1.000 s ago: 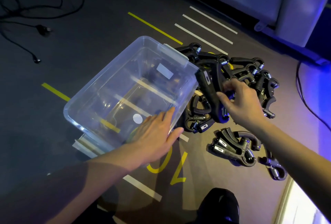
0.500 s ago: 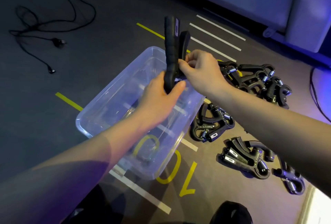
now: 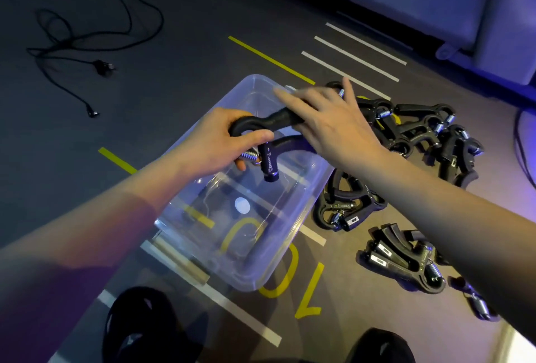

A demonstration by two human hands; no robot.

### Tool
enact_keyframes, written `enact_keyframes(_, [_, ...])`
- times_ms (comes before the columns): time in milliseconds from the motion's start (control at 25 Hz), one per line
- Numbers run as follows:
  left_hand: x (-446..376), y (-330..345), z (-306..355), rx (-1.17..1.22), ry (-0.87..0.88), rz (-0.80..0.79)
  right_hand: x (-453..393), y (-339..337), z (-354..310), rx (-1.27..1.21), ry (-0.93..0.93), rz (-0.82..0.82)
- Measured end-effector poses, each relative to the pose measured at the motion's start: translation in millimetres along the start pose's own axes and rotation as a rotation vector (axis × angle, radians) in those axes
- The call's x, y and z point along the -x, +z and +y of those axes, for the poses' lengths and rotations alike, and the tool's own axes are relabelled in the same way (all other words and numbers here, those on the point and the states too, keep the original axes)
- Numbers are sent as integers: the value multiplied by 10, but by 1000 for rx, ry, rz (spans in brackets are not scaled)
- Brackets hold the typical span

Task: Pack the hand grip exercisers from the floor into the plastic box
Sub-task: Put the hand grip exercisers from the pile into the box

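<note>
A clear plastic box (image 3: 293, 235) stands on the dark floor with nothing visible inside it. Above its far half my left hand (image 3: 214, 142) grips a black hand grip exerciser (image 3: 268, 159) at its spring end. The exerciser lies roughly level, handles pointing right. My right hand (image 3: 327, 124) lies over those handles with its fingers stretched out. Several more black exercisers sit on the floor right of the box: a heap (image 3: 420, 133) at the back, one (image 3: 348, 203) against the box wall, another (image 3: 403, 261) nearer me.
A black cable (image 3: 87, 43) lies loose on the floor at the far left. Yellow and white tape lines (image 3: 353, 55) cross the floor. A pale bench or sofa base (image 3: 435, 0) runs along the back right. My dark shoes (image 3: 136, 330) show at the bottom.
The exerciser went from the floor pile up over the box, held upright by both hands, and now lies level. My left hand left the box rim and took its spring end; my right hand's fingers straightened.
</note>
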State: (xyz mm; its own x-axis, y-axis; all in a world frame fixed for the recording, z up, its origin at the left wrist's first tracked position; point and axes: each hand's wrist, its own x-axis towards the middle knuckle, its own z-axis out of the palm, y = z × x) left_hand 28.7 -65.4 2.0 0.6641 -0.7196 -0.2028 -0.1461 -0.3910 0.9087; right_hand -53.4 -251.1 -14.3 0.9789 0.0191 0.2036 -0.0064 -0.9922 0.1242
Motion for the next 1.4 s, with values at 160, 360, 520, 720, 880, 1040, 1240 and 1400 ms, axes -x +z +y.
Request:
enact_keyframes(160, [-15, -6, -258, -116, -87, 214, -25, 128, -99, 105, -51, -117])
enact_keyframes(360, [163, -30, -692, -1001, -64, 351, -161, 421, -346, 175, 127, -494])
enact_keyframes(520, [270, -54, -959, -1086, -128, 261, -242, 726, -402, 169, 218, -641])
enact_keyframes(720, [251, -99, -1016, -1098, -38, 237, -339, 1047, -382, 157, 280, -760])
enact_keyframes(880, [243, -112, -1081, -1124, 15, 264, -420, 1185, -393, 151, 303, -782])
enact_keyframes(1040, [219, -124, -1115, -1101, 22, 279, -454, 1271, -446, 207, 242, -759])
enact_keyframes(1240, [220, -121, -1096, -1109, -1, 268, -496, 1243, -485, 120, 168, -767])
enact_keyframes(1400, [234, -119, -1033, -1087, -36, 242, -410, 1182, -505, 95, 126, -869])
